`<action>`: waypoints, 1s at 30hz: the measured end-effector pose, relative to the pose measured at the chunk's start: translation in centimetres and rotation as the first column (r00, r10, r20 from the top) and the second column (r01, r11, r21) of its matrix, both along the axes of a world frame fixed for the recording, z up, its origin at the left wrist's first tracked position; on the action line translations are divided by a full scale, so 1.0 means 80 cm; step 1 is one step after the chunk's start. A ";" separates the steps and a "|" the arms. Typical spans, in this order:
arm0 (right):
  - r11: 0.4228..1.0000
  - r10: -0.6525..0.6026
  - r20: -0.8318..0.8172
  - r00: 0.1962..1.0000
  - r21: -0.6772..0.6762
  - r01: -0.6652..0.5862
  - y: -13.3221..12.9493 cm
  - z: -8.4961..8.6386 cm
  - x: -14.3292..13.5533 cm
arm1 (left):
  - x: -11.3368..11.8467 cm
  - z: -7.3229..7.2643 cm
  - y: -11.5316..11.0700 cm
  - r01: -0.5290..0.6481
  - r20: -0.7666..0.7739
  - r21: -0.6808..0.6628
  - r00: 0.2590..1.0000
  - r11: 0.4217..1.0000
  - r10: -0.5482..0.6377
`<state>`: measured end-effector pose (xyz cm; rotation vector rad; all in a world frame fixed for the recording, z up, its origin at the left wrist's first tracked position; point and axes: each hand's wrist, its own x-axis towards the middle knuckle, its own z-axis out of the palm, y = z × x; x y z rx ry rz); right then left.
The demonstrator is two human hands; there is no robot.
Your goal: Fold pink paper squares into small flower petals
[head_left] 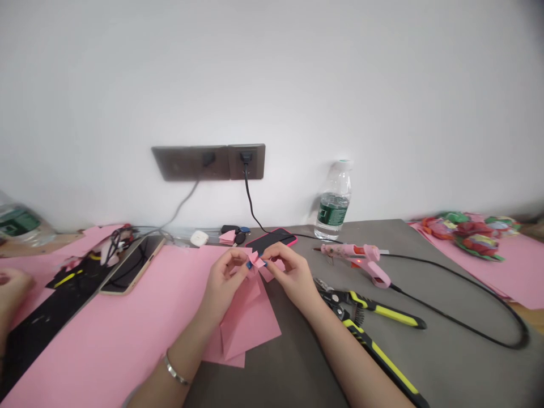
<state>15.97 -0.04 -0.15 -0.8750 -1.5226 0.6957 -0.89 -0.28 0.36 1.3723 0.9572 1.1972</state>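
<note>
Paper (256,261), head view: a small pink piece sat between the fingertips of both hands, in front of a phone (272,241) and over larger sheets (251,328). The left hand (224,280) had its grip closed on one side of the piece, and the right hand (296,277) pinched the other. The step in hand was judged to be folding or shaping; the exact fold was too small to tell. The next move appeared to call for a firm left pinch and light right-hand pressure along the edge. To the right, the table (459,365) bore a glue gun (376,274), pliers (339,297) and a bottle (334,209).
</note>
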 end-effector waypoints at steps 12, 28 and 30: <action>0.978 0.096 -0.129 0.987 -0.172 -0.118 -0.003 0.000 -0.007 | 0.001 -0.004 -0.001 -0.144 -0.137 0.185 0.976 0.972 0.171; 0.955 0.112 -0.225 0.968 -0.244 -0.167 -0.003 -0.004 -0.008 | 0.004 0.003 -0.004 -0.038 -0.302 0.214 0.948 0.976 0.103; 0.959 0.115 -0.238 0.964 -0.227 -0.170 -0.003 -0.004 -0.008 | 0.005 0.003 -0.004 -0.027 -0.288 0.193 0.954 0.981 0.083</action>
